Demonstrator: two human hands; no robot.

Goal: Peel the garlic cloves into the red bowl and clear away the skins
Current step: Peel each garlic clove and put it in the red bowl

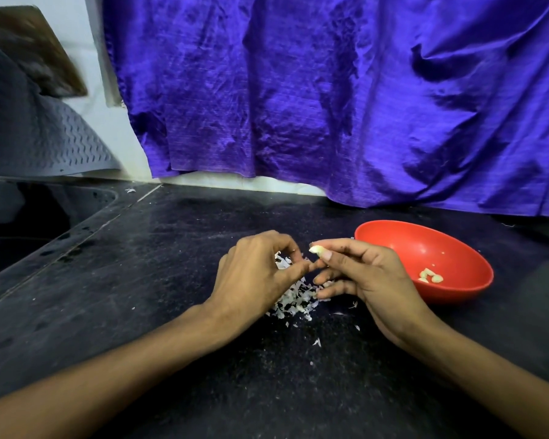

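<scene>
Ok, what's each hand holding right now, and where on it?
Right hand pinches a garlic clove by one end, between thumb and forefinger. Left hand: fingers curled over the skins; cannot tell if it holds any.

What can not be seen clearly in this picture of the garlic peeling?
- Head view: the left hand covers part of the skins; whether it pinches anything is unclear.
- The clove in the right hand: too small to tell if fully peeled.
- Cloves in the red bowl: count unclear.

kitchen: dark counter [171,248], sink [45,223]
</scene>
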